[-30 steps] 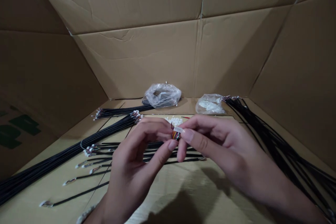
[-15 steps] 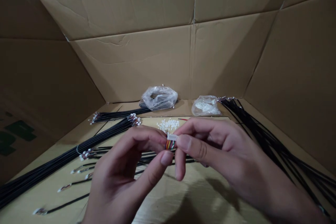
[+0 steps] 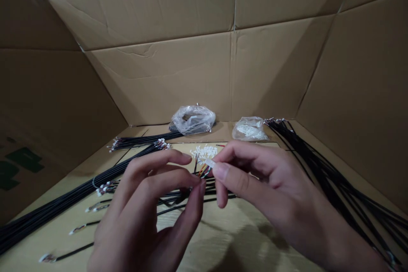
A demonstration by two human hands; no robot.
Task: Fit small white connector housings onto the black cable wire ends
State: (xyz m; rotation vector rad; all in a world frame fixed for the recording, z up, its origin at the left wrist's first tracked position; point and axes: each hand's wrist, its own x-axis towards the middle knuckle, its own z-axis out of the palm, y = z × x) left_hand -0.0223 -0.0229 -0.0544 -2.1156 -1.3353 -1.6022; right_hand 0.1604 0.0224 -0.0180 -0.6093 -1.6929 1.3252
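Between fingertips, right hand (image 3: 255,174) grips white connector (image 3: 209,162); left hand (image 3: 149,204) pinches coloured wires (image 3: 204,171), ends hidden.

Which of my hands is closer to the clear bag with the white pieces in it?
Your right hand. It sits just in front of the bag; your left hand is farther off, to the bag's left.

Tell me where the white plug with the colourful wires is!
In the head view, the white connector is near the middle, pinched by the right hand, with the colourful wires running to the left hand.
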